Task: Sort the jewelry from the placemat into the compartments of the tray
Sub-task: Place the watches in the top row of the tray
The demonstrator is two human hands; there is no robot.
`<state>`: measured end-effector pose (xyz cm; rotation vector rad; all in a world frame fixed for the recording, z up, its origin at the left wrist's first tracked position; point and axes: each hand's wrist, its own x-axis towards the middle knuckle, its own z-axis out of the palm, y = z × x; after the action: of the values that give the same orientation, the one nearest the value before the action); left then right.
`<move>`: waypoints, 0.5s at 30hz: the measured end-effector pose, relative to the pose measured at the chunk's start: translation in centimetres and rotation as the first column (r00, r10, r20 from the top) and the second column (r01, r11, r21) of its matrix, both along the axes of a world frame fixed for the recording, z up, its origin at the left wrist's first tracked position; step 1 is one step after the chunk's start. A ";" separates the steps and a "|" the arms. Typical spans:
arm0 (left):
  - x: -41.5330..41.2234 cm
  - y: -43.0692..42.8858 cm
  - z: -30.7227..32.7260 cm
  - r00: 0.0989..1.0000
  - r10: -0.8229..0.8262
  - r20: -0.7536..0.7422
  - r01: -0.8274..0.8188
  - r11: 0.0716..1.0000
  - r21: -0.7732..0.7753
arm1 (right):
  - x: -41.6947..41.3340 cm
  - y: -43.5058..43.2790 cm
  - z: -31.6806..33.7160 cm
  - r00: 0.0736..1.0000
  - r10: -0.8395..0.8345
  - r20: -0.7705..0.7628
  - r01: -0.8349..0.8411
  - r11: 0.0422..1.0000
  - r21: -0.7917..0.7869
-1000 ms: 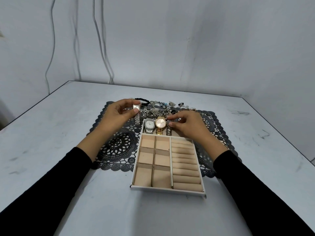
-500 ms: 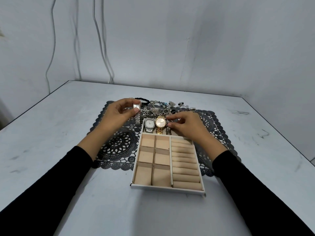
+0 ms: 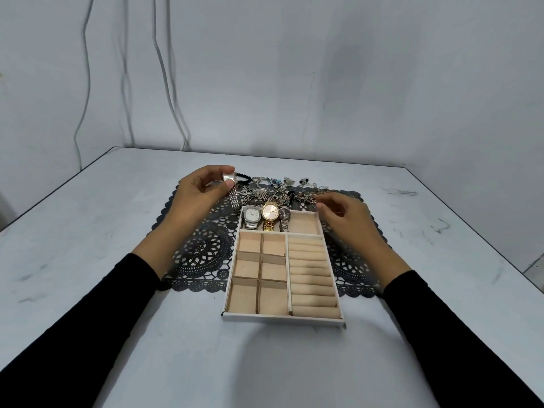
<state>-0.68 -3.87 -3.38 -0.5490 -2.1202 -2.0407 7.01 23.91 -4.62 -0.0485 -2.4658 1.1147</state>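
Note:
A white tray with beige compartments lies on a black lace placemat. Its far long compartment holds a silver watch, a gold watch and a small watch. My left hand pinches a silver rectangular watch above the placemat, left of the tray; its metal band hangs down. My right hand hovers just right of the tray's far corner, fingers loosely curled, holding nothing that I can see. A pile of jewelry lies on the placemat behind the tray.
The grey table spreads wide on both sides, its edges at left and right. A grey wall with hanging cables rises behind. The tray's square compartments and ring rolls hold nothing.
My right hand has drawn back to the right from the small watch in the tray's far compartment, uncovering it. My left hand keeps the silver watch in about the same place.

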 end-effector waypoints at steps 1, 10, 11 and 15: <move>0.1 0.3 0.2 1.000 -0.004 -0.006 0.004 1.000 0.004 | 0.3 0.4 -0.2 1.000 -0.029 -0.006 0.029 1.000 0.012; 1.6 3.8 1.2 0.996 -0.093 0.006 0.093 0.996 0.011 | 3.0 3.0 -2.2 0.988 -0.126 0.093 0.101 0.966 0.239; 1.7 4.2 1.2 0.994 -0.108 0.000 0.108 0.994 0.004 | 3.1 3.1 -2.5 0.987 -0.127 0.098 0.098 0.962 0.256; 1.8 5.8 1.1 0.989 -0.148 0.013 0.148 0.988 -0.044 | 3.9 3.5 -3.1 0.986 -0.126 0.109 0.087 0.948 0.307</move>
<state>1.12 1.94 -2.32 -0.7248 -2.1972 -2.0789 10.93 27.41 -7.68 -0.1641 -2.6846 0.6995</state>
